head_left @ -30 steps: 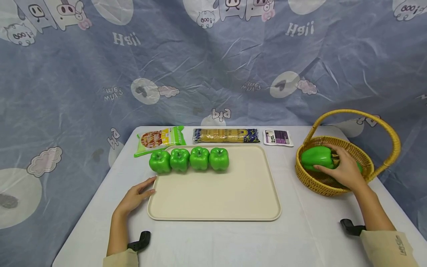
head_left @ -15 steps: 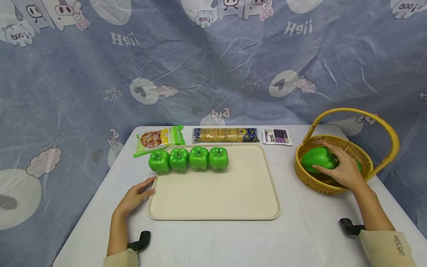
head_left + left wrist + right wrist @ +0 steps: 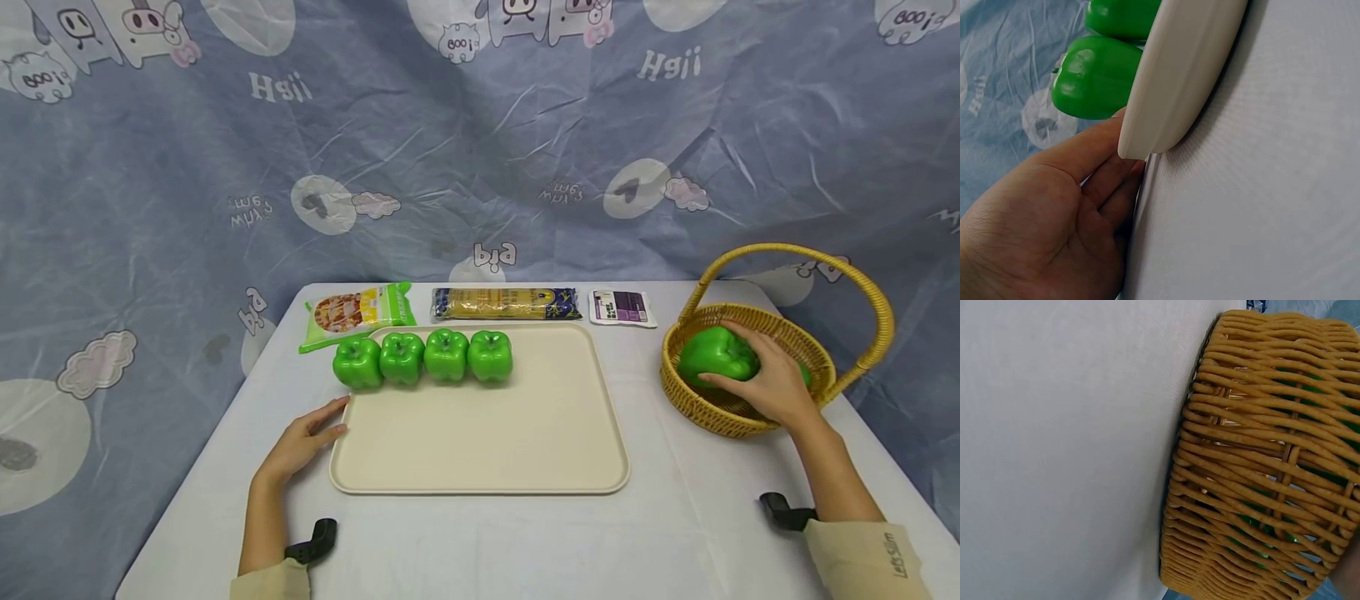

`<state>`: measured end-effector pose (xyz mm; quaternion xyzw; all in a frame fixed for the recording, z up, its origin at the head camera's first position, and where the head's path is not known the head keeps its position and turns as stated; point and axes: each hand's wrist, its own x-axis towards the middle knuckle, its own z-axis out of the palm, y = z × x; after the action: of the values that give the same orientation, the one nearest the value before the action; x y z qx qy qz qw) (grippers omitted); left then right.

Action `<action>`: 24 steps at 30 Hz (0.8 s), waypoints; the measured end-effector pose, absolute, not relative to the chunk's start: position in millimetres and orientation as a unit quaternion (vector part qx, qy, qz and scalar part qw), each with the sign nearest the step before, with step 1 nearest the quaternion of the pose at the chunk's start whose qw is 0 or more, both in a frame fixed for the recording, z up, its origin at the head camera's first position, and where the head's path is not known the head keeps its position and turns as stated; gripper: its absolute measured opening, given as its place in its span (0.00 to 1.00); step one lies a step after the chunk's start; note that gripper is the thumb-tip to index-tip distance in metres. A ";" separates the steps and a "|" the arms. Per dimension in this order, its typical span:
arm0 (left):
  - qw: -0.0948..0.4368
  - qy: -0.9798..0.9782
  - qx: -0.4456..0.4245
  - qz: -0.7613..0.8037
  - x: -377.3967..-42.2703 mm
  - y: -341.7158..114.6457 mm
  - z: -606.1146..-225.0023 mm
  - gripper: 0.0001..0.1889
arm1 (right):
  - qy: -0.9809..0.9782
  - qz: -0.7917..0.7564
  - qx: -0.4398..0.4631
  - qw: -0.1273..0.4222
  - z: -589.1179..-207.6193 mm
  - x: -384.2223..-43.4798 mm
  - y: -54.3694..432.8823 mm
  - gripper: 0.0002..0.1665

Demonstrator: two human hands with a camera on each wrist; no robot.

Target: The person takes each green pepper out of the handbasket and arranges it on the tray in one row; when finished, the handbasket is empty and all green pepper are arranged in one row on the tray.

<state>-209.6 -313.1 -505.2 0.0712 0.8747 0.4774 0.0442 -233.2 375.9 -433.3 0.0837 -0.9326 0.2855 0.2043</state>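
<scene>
My right hand (image 3: 776,385) grips a green bell pepper (image 3: 711,352) inside the yellow wicker basket (image 3: 693,406), thumb at its near side and fingers over the far side. More green shows behind the hand, mostly hidden. In the right wrist view the woven basket wall (image 3: 1260,450) covers the hand's work. My left hand (image 3: 294,450) lies at the left rim of the cream tray (image 3: 480,446), its fingers loosely extended and touching the edge. Several green bell peppers (image 3: 447,356) stand in a row along the tray's far left side, stems up.
Behind the tray lie a green snack bag (image 3: 358,315), a long pack of noodles (image 3: 506,304) and a small white and purple packet (image 3: 622,308). The basket's tall handle (image 3: 787,248) arches over its right side. A patterned curtain (image 3: 420,167) hangs behind the white table.
In the right hand, the bell pepper has turned within the basket, so its stem end no longer shows. The left hand and the row of peppers have stayed in place.
</scene>
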 end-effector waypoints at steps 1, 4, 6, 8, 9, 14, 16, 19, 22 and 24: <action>0.044 0.875 0.071 0.477 -209.6 -313.2 -504.9 0.29 | -0.932 0.285 0.082 0.207 -433.1 -232.7 375.2 0.54; 0.045 0.876 0.070 0.476 -209.5 -312.9 -504.5 0.29 | -0.931 0.285 0.076 0.214 -431.4 -230.8 372.2 0.53; 0.046 0.875 0.067 0.477 -209.6 -312.6 -504.6 0.29 | -0.930 0.286 0.074 0.218 -428.9 -229.3 369.1 0.52; 0.047 0.874 0.066 0.478 -209.5 -312.5 -505.0 0.29 | -0.927 0.292 0.075 0.221 -425.3 -228.0 365.2 0.51; 0.047 0.874 0.065 0.479 -209.5 -312.4 -505.3 0.29 | -0.925 0.297 0.077 0.225 -423.3 -227.5 362.7 0.51; 0.048 0.872 0.063 0.482 -209.4 -312.3 -506.8 0.29 | -0.908 0.322 0.100 0.248 -410.9 -227.6 345.0 0.53; 0.048 0.872 0.063 0.483 -209.4 -312.4 -507.2 0.29 | -0.900 0.333 0.114 0.257 -405.3 -228.8 334.9 0.55; 0.048 0.872 0.060 0.483 -209.7 -312.6 -507.7 0.29 | -0.890 0.346 0.136 0.263 -400.2 -232.1 316.5 0.55; 0.048 0.873 0.059 0.482 -210.3 -312.8 -507.8 0.29 | -0.884 0.349 0.161 0.265 -402.3 -238.1 295.3 0.54; 0.047 0.873 0.060 0.481 -210.7 -312.7 -507.6 0.29 | -0.881 0.348 0.180 0.264 -406.6 -242.7 280.2 0.53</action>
<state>-210.7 -312.7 -507.6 0.0604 0.8733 0.4810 0.0474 -242.7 280.2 -406.6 0.1802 -0.8813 0.3478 0.2643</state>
